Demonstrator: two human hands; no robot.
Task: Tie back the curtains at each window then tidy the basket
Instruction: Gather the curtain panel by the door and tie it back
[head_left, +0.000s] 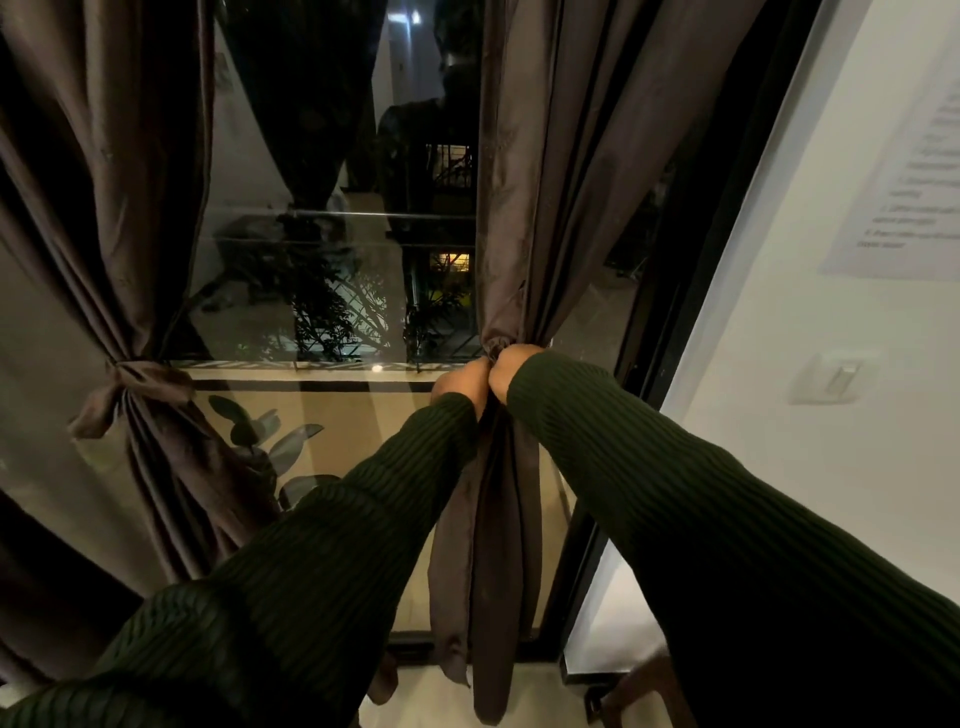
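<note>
The right brown curtain (561, 171) is gathered into a bunch at its waist. My left hand (460, 379) and my right hand (511, 371) meet at that bunch, both gripping the brown tie-back (496, 345) wrapped around it. My fingers are hidden behind the cloth and my dark green sleeves. Below my hands the curtain's tail (493, 545) hangs straight down to the sill. The left curtain (104, 182) is tied back with a knotted brown band (132, 382). No basket is in view.
The dark window glass (337, 234) between the curtains reflects the room. A leafy plant (270, 441) stands behind the lower pane. On the right are a black window frame (670, 338), a white wall with a light switch (839, 376) and a printed paper sheet (909, 182).
</note>
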